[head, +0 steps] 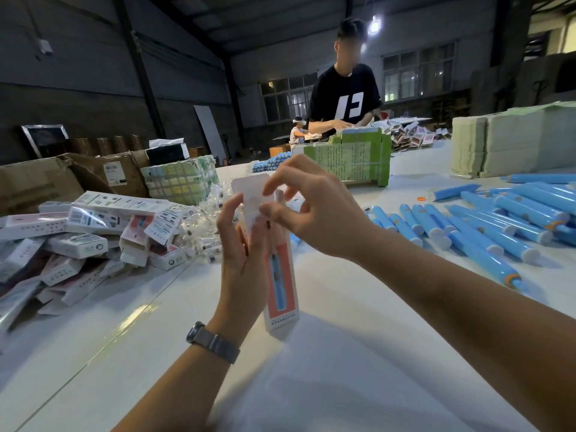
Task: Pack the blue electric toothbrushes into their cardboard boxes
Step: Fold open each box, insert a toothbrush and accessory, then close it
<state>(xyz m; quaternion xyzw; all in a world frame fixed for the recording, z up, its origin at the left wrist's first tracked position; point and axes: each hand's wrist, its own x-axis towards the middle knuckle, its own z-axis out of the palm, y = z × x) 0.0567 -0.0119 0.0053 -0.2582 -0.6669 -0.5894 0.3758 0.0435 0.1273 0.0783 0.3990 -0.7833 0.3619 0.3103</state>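
Note:
My left hand grips a narrow white cardboard box with a red panel and a blue toothbrush picture, holding it upright above the table. The top flap of the box stands open. At that top end, my right hand has its thumb and fingers curled on the flap edges. Whatever is inside the box is hidden. Several loose blue electric toothbrushes lie on the table to the right.
A heap of packed white boxes lies at the left, with clear plastic bags beside it. Brown cartons stand behind. A green printed stack and a person in a black shirt are across the white table.

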